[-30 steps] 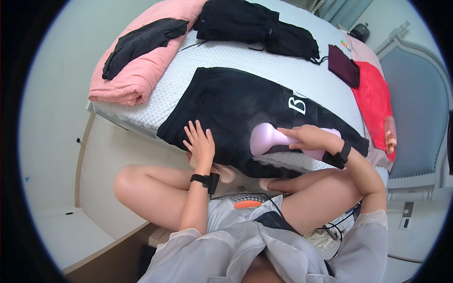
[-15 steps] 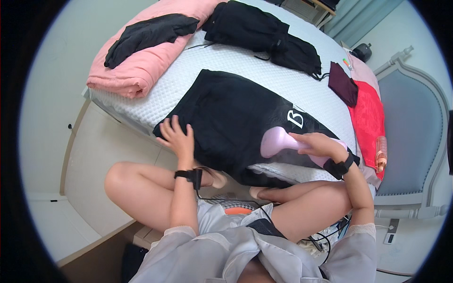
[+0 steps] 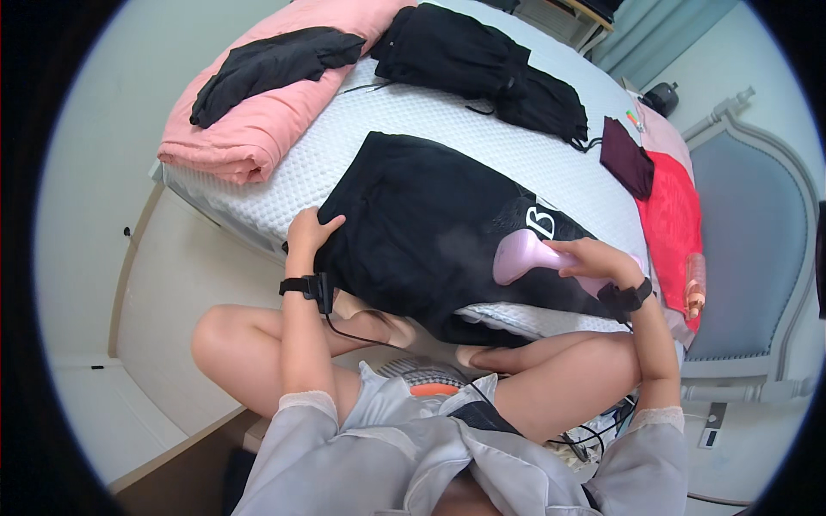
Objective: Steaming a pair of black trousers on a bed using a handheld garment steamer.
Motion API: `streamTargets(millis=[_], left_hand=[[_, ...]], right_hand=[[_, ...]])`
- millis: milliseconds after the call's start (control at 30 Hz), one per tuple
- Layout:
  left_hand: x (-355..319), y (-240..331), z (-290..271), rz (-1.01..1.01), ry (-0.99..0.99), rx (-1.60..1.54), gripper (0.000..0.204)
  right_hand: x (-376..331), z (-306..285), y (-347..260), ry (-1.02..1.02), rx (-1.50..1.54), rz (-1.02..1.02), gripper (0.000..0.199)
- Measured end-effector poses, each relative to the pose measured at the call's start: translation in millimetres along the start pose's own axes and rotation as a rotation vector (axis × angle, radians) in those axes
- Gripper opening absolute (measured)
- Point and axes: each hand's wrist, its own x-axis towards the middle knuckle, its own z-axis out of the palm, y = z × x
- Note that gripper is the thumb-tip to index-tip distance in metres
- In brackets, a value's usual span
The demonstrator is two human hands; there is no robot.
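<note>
Black trousers (image 3: 413, 224) with a pale printed mark lie spread on the white quilted mattress (image 3: 284, 193), partly hanging over its near edge. At their left edge, my left hand (image 3: 315, 232) pinches the cloth, thumb on top and the other fingers curled out of sight. In my right hand (image 3: 594, 261) is a pink handheld garment steamer (image 3: 520, 256), its rounded head over the trousers beside the printed mark. Faint steam shows near the head. Whether the head touches the cloth I cannot tell.
A rolled pink quilt (image 3: 232, 142) bears a dark garment (image 3: 275, 69). Folded black clothes (image 3: 456, 52) lie at the back, with a maroon cloth (image 3: 626, 159), red fabric (image 3: 671, 232) and a clear bottle (image 3: 695, 279) at right. A blue padded headboard (image 3: 748, 249) stands beyond.
My left hand has gone from lying spread on the trousers to gripping their left edge, which has shifted to the right. The steamer has moved slightly right.
</note>
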Motion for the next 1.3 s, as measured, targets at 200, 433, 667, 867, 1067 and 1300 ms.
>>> streamTargets(millis=[200, 433, 667, 867, 1067, 1300], left_hand=[[18.1, 19.2, 4.5, 0.169, 0.049, -0.083, 0.056], [22.0, 11.4, -3.3, 0.093, 0.192, -0.014, 0.052], [41.2, -2.6, -6.0, 0.057, 0.262, 0.034, 0.054], [46.1, -10.4, -12.2, 0.138, 0.412, 0.343, 0.041], [-30.2, 95.6, 41.6, 0.291, 0.554, 0.087, 0.043], [-86.9, 102.5, 99.5, 0.25, 0.366, 0.091, 0.049]], right_hand=[[15.1, 7.4, -4.4, 0.1, 0.029, -0.133, 0.064], [23.3, 7.9, -9.4, 0.088, -0.008, -0.137, 0.067], [-3.9, 11.0, 17.4, 0.071, 0.016, -0.021, 0.065], [8.8, 13.9, 8.5, 0.146, 0.047, -0.111, 0.064], [35.0, 11.5, -8.5, 0.191, -0.012, -0.185, 0.066], [43.4, 3.6, -3.9, 0.147, 0.011, -0.172, 0.068]])
